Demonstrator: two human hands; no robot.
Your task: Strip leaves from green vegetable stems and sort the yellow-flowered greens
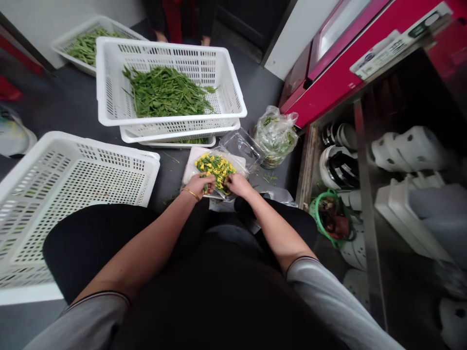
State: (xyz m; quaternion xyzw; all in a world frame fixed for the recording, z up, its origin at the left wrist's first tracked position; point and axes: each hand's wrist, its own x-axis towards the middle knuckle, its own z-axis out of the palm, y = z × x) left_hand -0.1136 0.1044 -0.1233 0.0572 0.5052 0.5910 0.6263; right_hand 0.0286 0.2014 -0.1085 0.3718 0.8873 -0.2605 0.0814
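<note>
Green sprigs with yellow flowers fill a clear plastic container on a white foam block between my knees. My left hand, with a gold bracelet at the wrist, is closed at the container's near left side. A bit of green shows among its curled fingers, so it seems to grip some flowering greens. At the near right edge, my right hand has its fingers pinched together against the flowers. What they hold is hidden. The container's clear lid stands folded back behind it.
Stacked white baskets hold leafy greens ahead. Another white basket stands left; a basket of green pods or stems is behind. A plastic bag of greens sits right, near a shelf with containers and a green basket. Another person stands ahead.
</note>
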